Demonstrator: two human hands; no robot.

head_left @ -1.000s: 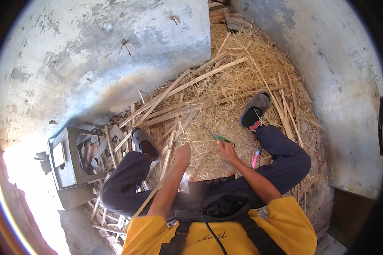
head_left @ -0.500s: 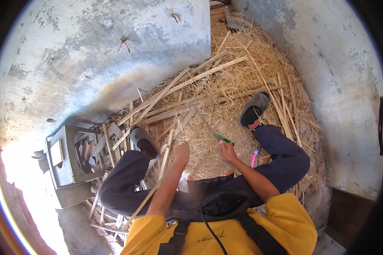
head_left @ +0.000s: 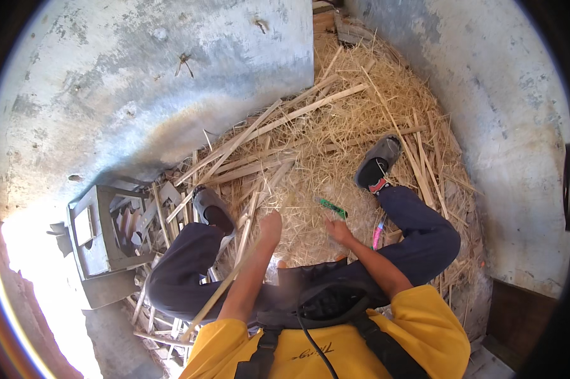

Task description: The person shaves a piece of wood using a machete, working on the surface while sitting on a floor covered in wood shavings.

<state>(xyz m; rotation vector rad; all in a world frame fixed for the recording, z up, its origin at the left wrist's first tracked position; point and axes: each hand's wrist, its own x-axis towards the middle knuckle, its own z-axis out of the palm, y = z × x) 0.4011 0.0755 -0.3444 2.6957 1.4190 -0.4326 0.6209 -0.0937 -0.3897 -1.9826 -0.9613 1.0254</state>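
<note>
I sit on a floor covered in straw (head_left: 354, 132) and split cane strips, legs spread. My left hand (head_left: 270, 226) is closed around a long pale cane strip (head_left: 225, 284) that runs back past my left thigh. My right hand (head_left: 337, 230) rests low over the straw with fingers loosely curled, just below a small green-handled tool (head_left: 331, 208) lying on the straw; whether it touches the tool I cannot tell. A pink-handled tool (head_left: 377, 235) lies against my right leg.
Grey plastered walls (head_left: 139, 82) close in on the left and right. A grey box-like machine (head_left: 102, 234) stands at my left beside my left shoe (head_left: 210, 208). Long cane sticks (head_left: 285, 114) lie fanned across the straw. My right shoe (head_left: 378, 163) points up-right.
My left hand has kept its hold on the cane strip. My right hand has stayed near the green tool with only slight shifts.
</note>
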